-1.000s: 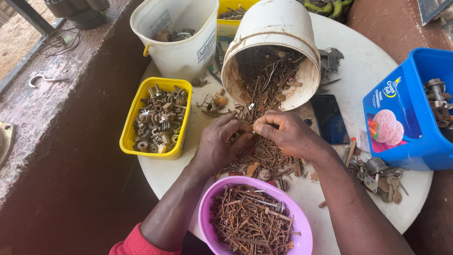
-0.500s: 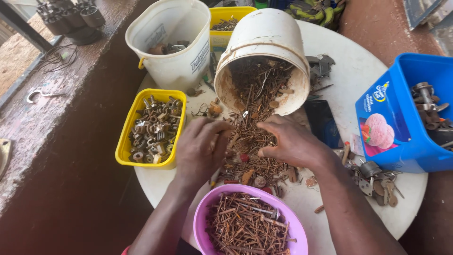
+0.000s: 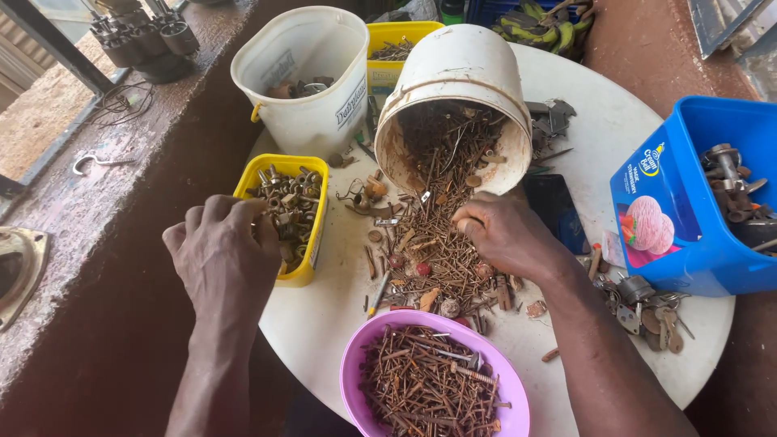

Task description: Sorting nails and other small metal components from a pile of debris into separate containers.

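The left hand (image 3: 222, 251) has swung away from the pile to hover over the yellow tub (image 3: 285, 212) of nuts and fittings, fingers bunched narrow as if pinching something too small to tell. On the white bench (image 3: 615, 137), the tipped white bucket (image 3: 457, 97) lies on its side so its rusty nails (image 3: 433, 235) spill within reach. The right hand (image 3: 506, 235) rests on that pile, fingers curled, picking through it, just beyond the purple bowl (image 3: 433, 380) of sorted nails.

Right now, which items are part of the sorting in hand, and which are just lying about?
In use:
left hand over yellow tub of nuts
right hand on pile of rusty nails
tipped white bucket
purple bowl of nails

Lying about:
blue tub of metal parts
upright white bucket
keys
bananas
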